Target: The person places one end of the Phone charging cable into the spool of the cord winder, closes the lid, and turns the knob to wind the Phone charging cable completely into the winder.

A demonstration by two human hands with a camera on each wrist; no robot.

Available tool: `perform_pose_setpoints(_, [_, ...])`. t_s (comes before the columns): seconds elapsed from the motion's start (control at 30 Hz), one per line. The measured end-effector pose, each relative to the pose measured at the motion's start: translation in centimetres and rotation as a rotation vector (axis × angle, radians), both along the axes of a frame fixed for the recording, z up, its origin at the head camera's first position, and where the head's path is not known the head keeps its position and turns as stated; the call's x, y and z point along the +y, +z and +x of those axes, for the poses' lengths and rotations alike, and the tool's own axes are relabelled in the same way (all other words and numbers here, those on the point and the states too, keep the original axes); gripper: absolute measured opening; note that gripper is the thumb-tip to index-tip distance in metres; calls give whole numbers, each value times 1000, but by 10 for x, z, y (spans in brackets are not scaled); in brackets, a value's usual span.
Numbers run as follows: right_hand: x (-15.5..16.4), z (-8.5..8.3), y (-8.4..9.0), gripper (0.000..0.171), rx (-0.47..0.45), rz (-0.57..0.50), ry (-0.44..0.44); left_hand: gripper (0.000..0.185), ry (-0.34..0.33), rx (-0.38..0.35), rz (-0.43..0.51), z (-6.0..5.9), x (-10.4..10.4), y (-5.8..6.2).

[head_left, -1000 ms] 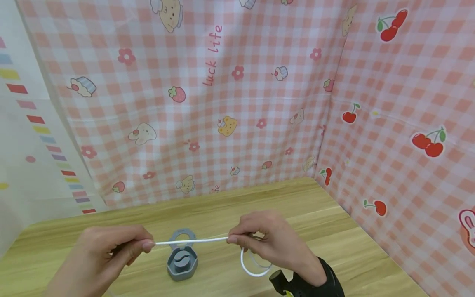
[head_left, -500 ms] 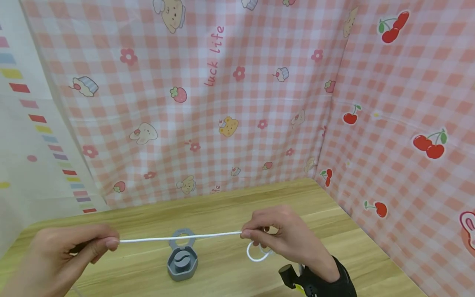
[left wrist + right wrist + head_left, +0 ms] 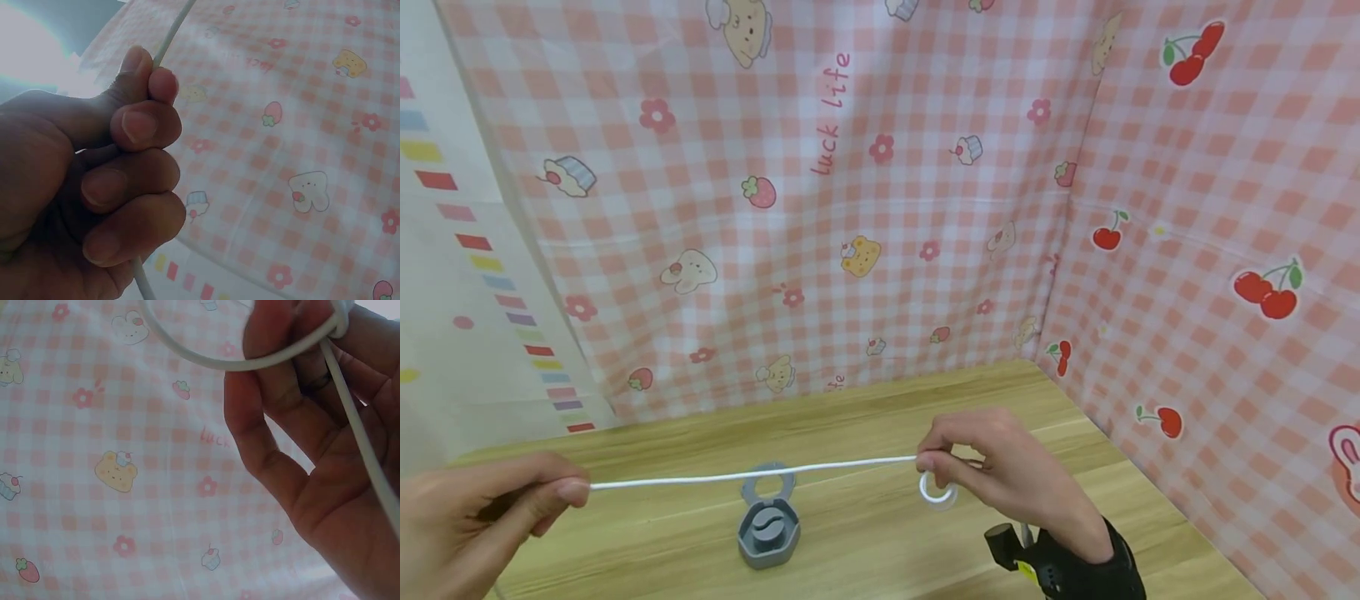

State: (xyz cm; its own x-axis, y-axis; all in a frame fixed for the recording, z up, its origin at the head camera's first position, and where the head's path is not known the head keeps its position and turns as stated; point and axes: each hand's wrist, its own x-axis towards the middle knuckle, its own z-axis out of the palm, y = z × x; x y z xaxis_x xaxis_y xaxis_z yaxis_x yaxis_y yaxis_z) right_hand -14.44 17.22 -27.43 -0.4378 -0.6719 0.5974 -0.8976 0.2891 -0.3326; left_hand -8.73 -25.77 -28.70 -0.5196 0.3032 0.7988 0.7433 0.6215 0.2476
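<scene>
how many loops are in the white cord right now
1. The cord runs taut from the left hand to the right hand, and the single small loop hangs just under the right hand's fingertips. Cord inside the fists is hidden.

**Our Count of What Lies Before Us**

We count two hands: one left hand (image 3: 471, 517) and one right hand (image 3: 1000, 475). Between them we find one white cord (image 3: 752, 475), with one small loop (image 3: 937, 490) in it by the right hand. We see one grey holder (image 3: 767, 521) on one wooden table (image 3: 880, 417). One black wrist strap (image 3: 1075, 567) shows. Behind, we count two pink checked cloth walls (image 3: 865, 208).
</scene>
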Motion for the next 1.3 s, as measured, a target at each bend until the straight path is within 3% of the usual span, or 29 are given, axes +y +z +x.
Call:
perform_pose_setpoints(0.07, [0, 0, 0, 11, -4, 6, -13, 39, 22, -33, -38, 0, 2, 1])
perform_pose_setpoints(0.2, [-3, -1, -2, 11, 12, -1, 5, 35, 86, -210, -104, 1, 15, 0])
perform_pose_setpoints(0.27, [-8, -1, -3, 11, 48, -5, 29, 35, 45, -268, -135, -1, 25, -1])
perform_pose_setpoints(0.3, [-10, 0, -3, 11, 58, -4, 37, 35, 10, -299, -149, -2, 32, -1])
perform_pose_setpoints(0.4, [-20, 1, -5, 10, 78, -4, 55, 40, -200, -279, -183, -8, 57, 0])
perform_pose_setpoints(0.5, [-30, 4, -8, 10, 60, -14, 66, 38, -349, -314, -216, -13, 83, 0])
perform_pose_setpoints(0.6, [-37, 6, -10, 9, 31, -48, 74, 31, -433, -380, -241, -15, 99, -1])
perform_pose_setpoints(0.7, [-37, 5, -10, 10, 13, -109, 63, 28, -475, -416, -251, -16, 100, -4])
perform_pose_setpoints(0.87, [-25, 3, -6, 15, -56, -222, -19, 38, -525, -339, -208, -12, 78, -4])
perform_pose_setpoints(1.0, [-13, 2, -2, 17, -180, -275, -47, 36, -572, -163, -111, -11, 62, 4])
perform_pose_setpoints(1.13, [-7, 0, -2, 19, -292, -274, -12, 12, -479, 42, 23, -9, 57, 13])
perform_pose_setpoints(1.23, [-8, -3, -4, 20, -293, -220, 33, 6, -386, 111, 119, -5, 59, 17])
perform_pose_setpoints(1.3, [-10, -4, -5, 21, -271, -175, 67, 6, -362, 140, 184, -3, 60, 18])
